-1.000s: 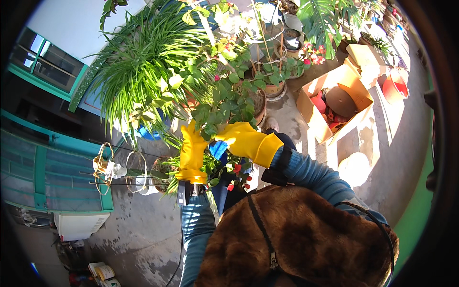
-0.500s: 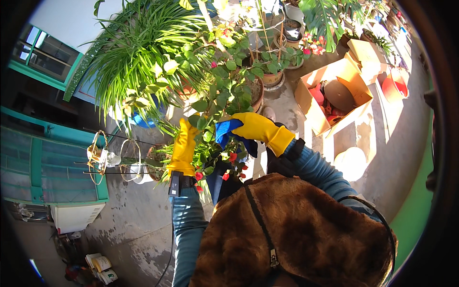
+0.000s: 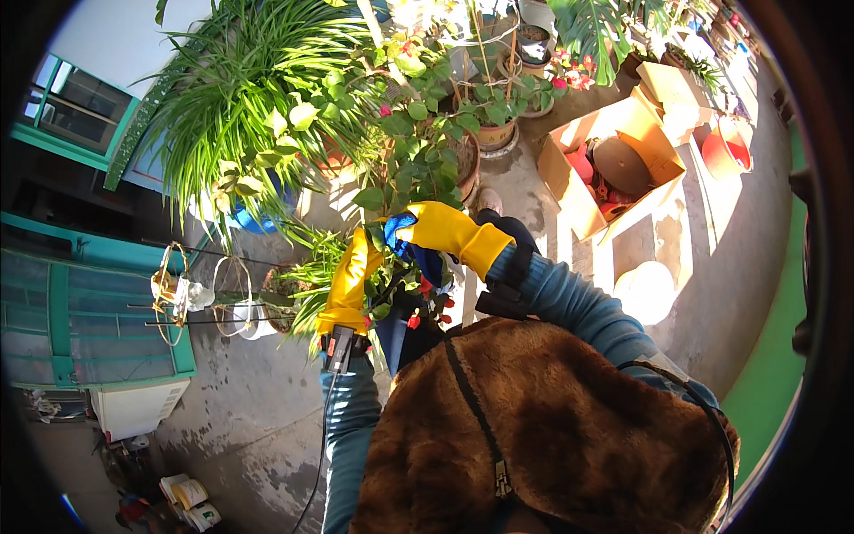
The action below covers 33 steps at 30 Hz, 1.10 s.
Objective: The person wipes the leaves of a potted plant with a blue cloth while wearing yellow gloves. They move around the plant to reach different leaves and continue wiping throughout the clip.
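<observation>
Yellow rubber covers both hands: the left hand [image 3: 350, 283] reaches up into the leaves of a red-flowered plant [image 3: 405, 294], its fingers hidden by foliage, so I cannot tell their grip. The right hand [image 3: 442, 229], just above it, curls closed around a blue cloth [image 3: 416, 242].

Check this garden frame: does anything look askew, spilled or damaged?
Mostly no. The open cardboard box of jumbled pots sits crooked on the concrete. Both yellow-gloved hands, left hand and right hand, handle a red-flowered plant normally.
</observation>
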Available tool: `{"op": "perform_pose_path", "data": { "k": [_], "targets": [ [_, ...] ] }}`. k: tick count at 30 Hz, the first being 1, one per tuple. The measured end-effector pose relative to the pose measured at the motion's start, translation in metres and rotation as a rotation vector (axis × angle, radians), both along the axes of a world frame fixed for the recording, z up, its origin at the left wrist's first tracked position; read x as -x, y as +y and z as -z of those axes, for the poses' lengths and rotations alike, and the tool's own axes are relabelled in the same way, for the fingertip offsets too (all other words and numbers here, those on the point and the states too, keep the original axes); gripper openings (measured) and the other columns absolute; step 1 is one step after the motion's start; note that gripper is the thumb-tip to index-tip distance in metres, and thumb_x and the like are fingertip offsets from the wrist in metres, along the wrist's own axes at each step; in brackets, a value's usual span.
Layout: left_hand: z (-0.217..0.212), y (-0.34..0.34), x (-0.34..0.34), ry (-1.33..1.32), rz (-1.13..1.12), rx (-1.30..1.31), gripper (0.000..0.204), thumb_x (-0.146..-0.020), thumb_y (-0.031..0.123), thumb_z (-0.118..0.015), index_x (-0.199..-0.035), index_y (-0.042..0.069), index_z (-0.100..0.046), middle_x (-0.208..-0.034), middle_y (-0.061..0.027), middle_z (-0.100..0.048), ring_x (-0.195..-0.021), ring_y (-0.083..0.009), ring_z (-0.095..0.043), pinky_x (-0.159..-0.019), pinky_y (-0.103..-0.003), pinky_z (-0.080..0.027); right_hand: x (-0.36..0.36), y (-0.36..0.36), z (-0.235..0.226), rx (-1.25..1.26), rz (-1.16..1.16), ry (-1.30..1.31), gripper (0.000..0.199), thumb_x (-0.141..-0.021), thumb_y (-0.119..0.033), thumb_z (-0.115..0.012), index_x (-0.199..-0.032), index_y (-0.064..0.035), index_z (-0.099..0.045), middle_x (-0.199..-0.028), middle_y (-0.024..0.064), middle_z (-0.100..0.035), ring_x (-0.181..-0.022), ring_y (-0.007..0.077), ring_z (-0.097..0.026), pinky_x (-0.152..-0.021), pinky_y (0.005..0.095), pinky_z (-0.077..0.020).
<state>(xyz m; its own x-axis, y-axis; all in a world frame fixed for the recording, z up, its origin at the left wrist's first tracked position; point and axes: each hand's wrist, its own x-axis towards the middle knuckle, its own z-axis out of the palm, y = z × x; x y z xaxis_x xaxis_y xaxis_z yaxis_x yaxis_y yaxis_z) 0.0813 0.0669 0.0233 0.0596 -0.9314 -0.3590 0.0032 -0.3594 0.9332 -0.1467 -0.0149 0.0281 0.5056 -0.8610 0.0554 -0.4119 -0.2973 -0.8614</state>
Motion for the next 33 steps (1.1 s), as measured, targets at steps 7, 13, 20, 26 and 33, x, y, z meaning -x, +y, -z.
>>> {"op": "perform_pose_path", "data": {
  "k": [7,13,20,26,33],
  "targets": [
    [0.019,-0.005,-0.008,-0.03,0.013,0.17,0.057,-0.108,0.059,-0.048,-0.119,0.006,-0.067,-0.095,-0.0014,-0.063,-0.084,-0.0133,-0.06,-0.076,-0.027,-0.047,0.004,-0.005,0.001,-0.178,0.003,-0.173,0.04,-0.091,-0.024,-0.074,-0.12,0.0035,-0.069,-0.099,0.0118,-0.077,-0.092,0.0215,-0.073,-0.084,0.0363,-0.0567],
    [0.021,-0.01,-0.02,-0.082,-0.004,0.089,0.045,-0.111,0.048,-0.05,-0.122,0.008,-0.066,-0.082,0.0066,-0.052,-0.063,-0.0061,-0.041,-0.059,-0.023,-0.038,0.014,-0.009,-0.004,-0.077,-0.028,-0.269,0.046,-0.09,-0.026,-0.077,-0.123,0.0051,-0.067,-0.104,0.0149,-0.076,-0.095,0.022,-0.072,-0.087,0.0349,-0.0554],
    [0.002,-0.001,-0.002,0.22,0.159,0.271,0.062,-0.112,0.055,-0.035,-0.139,0.006,-0.063,-0.118,-0.001,-0.068,-0.082,-0.0061,-0.048,-0.073,-0.02,-0.041,0.037,-0.021,-0.027,-0.317,0.129,-0.471,0.044,-0.092,-0.022,-0.076,-0.126,0.004,-0.067,-0.103,0.0116,-0.076,-0.089,0.0181,-0.07,-0.08,0.033,-0.0558],
    [-0.003,-0.001,-0.002,0.18,-0.073,0.156,0.069,-0.11,0.062,-0.034,-0.14,0.008,-0.063,-0.125,-0.0044,-0.069,-0.102,-0.0124,-0.062,-0.085,-0.026,-0.046,0.05,-0.013,-0.019,-0.204,-0.052,-0.175,0.049,-0.088,-0.032,-0.074,-0.122,0.0037,-0.069,-0.105,0.0188,-0.076,-0.098,0.0298,-0.073,-0.088,0.039,-0.0555],
    [0.005,-0.001,-0.004,0.104,0.073,0.201,0.069,-0.11,0.062,-0.035,-0.143,0.008,-0.061,-0.115,-0.0028,-0.069,-0.099,-0.0115,-0.062,-0.085,-0.027,-0.048,-0.002,-0.014,0.01,-0.153,-0.001,-0.076,0.059,-0.081,-0.044,-0.074,-0.119,0.0016,-0.07,-0.11,0.0272,-0.073,-0.103,0.0442,-0.07,-0.091,0.0455,-0.0547]
  ]
}}
